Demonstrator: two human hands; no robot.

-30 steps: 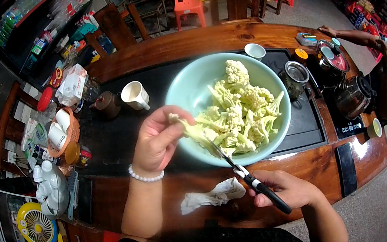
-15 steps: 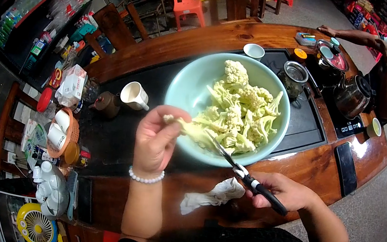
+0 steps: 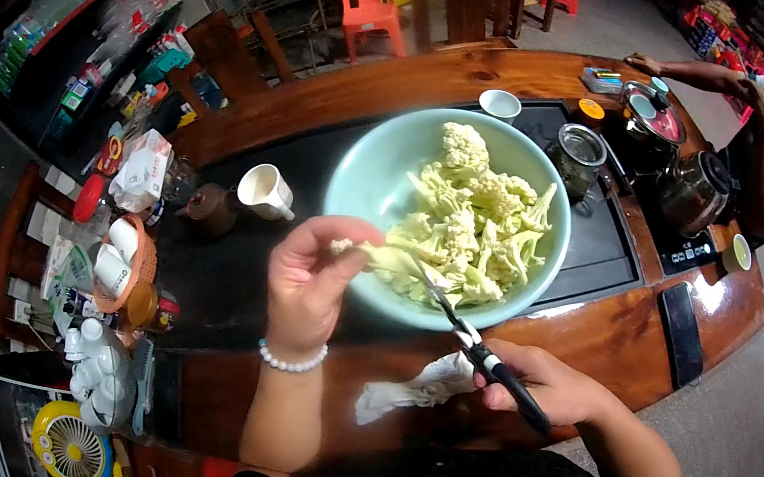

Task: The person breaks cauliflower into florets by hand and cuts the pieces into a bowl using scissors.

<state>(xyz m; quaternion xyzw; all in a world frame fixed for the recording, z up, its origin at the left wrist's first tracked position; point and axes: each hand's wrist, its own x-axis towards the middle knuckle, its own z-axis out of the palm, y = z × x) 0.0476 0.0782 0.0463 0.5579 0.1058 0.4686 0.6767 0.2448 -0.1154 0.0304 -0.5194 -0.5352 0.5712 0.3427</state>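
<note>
Pale cauliflower pieces (image 3: 475, 218) are heaped in the right part of a light green bowl (image 3: 368, 171). My left hand (image 3: 317, 268), with a white bead bracelet at the wrist, pinches a cauliflower piece (image 3: 387, 259) over the bowl's near left rim. My right hand (image 3: 544, 384) is closed round the black handles of a pair of scissors (image 3: 467, 332). The blades point up and left and meet the stem end of the held piece. A crumpled white tissue (image 3: 413, 390) lies on the wooden table just below the bowl.
A white cup (image 3: 265, 191) stands left of the bowl, another (image 3: 500, 105) behind it. To the right are a glass jar (image 3: 580, 155), a kettle (image 3: 696, 193) and a phone (image 3: 680, 334). Another person's arm (image 3: 762, 174) rests at the far right. An orange basket (image 3: 136, 275) stands left.
My right hand and the scissors have shifted slightly left and the handles have swung down. My left hand has dipped a little, still pinching the cauliflower piece.
</note>
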